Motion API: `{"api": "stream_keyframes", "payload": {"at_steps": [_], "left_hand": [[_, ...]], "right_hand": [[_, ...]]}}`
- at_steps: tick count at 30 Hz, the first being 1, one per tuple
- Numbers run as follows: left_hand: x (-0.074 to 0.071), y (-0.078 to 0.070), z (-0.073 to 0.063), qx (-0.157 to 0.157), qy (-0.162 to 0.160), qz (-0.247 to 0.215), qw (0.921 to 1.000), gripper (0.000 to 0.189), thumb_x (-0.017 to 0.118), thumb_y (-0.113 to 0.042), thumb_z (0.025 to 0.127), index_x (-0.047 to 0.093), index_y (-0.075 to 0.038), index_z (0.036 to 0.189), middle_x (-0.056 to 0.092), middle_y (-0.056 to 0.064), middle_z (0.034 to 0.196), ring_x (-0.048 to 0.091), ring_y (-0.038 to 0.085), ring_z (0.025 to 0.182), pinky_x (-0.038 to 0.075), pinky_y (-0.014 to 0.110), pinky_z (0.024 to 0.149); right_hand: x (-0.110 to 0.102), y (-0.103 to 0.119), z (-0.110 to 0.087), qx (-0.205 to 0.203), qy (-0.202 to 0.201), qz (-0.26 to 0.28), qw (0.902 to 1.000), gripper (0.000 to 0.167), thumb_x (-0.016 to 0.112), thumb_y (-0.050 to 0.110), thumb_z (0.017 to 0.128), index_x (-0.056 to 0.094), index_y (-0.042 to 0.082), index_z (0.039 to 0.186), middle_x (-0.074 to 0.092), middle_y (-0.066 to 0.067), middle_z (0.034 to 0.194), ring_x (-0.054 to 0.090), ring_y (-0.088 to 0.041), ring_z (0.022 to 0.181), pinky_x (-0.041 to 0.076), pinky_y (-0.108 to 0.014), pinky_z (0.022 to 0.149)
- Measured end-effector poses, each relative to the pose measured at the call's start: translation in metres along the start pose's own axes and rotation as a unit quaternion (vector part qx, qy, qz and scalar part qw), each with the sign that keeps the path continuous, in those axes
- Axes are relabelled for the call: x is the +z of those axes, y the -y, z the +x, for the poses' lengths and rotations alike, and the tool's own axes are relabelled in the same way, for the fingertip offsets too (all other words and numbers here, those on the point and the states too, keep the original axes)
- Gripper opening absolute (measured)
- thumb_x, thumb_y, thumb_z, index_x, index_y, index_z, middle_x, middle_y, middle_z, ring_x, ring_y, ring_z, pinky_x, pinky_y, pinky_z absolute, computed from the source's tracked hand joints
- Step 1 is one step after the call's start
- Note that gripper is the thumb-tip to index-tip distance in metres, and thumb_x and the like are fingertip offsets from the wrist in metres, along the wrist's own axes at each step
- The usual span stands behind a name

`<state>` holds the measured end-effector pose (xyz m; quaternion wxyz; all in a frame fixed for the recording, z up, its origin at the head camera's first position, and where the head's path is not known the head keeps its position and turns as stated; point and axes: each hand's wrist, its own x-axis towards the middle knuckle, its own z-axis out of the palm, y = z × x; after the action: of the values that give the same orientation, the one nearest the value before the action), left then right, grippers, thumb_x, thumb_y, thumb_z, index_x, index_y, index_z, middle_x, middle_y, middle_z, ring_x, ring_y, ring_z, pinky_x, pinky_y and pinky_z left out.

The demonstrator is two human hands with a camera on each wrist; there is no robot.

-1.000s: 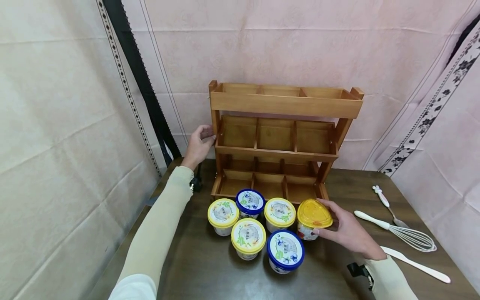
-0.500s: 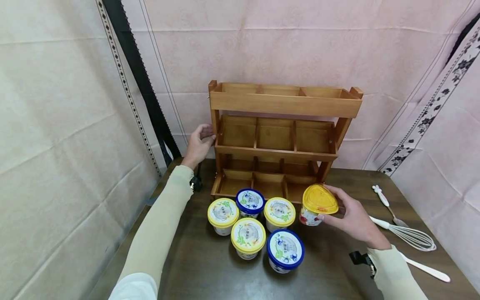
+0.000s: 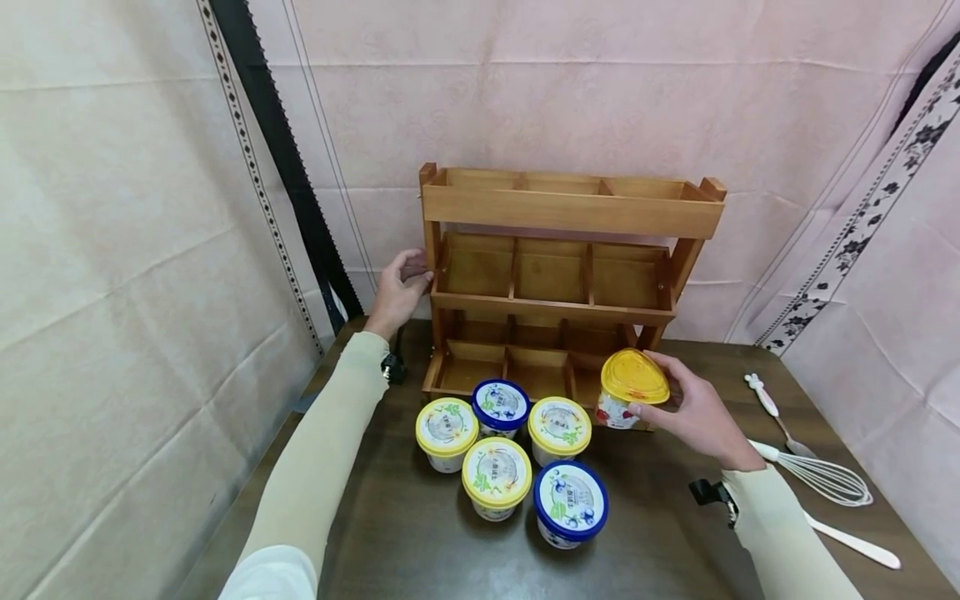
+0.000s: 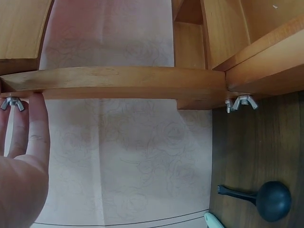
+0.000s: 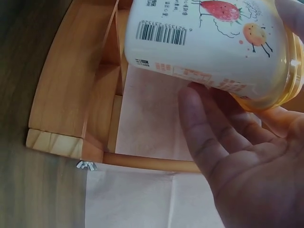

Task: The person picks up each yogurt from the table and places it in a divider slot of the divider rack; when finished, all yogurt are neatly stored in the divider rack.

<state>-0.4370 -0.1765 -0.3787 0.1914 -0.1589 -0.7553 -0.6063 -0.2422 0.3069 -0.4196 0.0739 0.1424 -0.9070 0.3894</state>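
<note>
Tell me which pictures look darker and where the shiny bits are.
Head view: brightest, with a sheen on the table; left wrist view: dimmer, a wing nut gleaming; right wrist view: also dimmer, a glint on the yellow lid of the cup.

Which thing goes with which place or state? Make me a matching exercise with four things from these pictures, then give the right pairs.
Things:
1. strawberry-printed cup
2. left hand
3. whisk
4. wooden rack

Places or states:
A. lying at the right side of the table
B. standing, with three tiers
C. held in the right hand
D. touching a wooden upright

Pairs: 1-C, 2-D, 3-A, 4-B
</note>
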Motion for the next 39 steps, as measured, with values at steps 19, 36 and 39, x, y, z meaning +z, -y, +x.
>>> {"api": "stream_keyframes", "payload": {"at_steps": [19, 36, 39], "left_hand": [[-0.002, 0.0, 0.001, 0.012, 0.003, 0.006, 0.9999, 0.039, 0.071, -0.009, 0.101, 0.061, -0.009, 0.139, 0.066, 0.015, 0.132, 0.065, 0.029, 0.124, 0.052, 0.051, 0.108], [-0.003, 0.002, 0.005, 0.009, 0.019, 0.033, 0.9992, 0.039, 0.07, -0.015, 0.103, 0.059, -0.013, 0.141, 0.064, 0.011, 0.135, 0.063, 0.026, 0.129, 0.053, 0.05, 0.109], [-0.004, 0.002, 0.004, 0.006, 0.019, 0.03, 0.9994, 0.04, 0.07, -0.015, 0.103, 0.059, -0.013, 0.141, 0.065, 0.011, 0.135, 0.062, 0.027, 0.129, 0.053, 0.051, 0.109]], "right_hand": [[0.013, -0.023, 0.044, 0.027, -0.014, -0.01, 0.9995, 0.098, 0.078, 0.06, 0.09, 0.032, 0.017, 0.165, 0.054, -0.017, 0.152, 0.062, -0.038, 0.126, 0.06, -0.056, 0.1], [0.033, -0.046, 0.057, 0.056, -0.001, 0.004, 0.9984, 0.099, 0.078, 0.061, 0.09, 0.032, 0.014, 0.164, 0.051, -0.02, 0.153, 0.056, -0.04, 0.129, 0.054, -0.061, 0.107], [0.036, -0.049, 0.056, 0.061, 0.002, 0.003, 0.9981, 0.101, 0.079, 0.062, 0.088, 0.033, 0.014, 0.164, 0.051, -0.021, 0.154, 0.056, -0.041, 0.131, 0.053, -0.062, 0.108]]}}
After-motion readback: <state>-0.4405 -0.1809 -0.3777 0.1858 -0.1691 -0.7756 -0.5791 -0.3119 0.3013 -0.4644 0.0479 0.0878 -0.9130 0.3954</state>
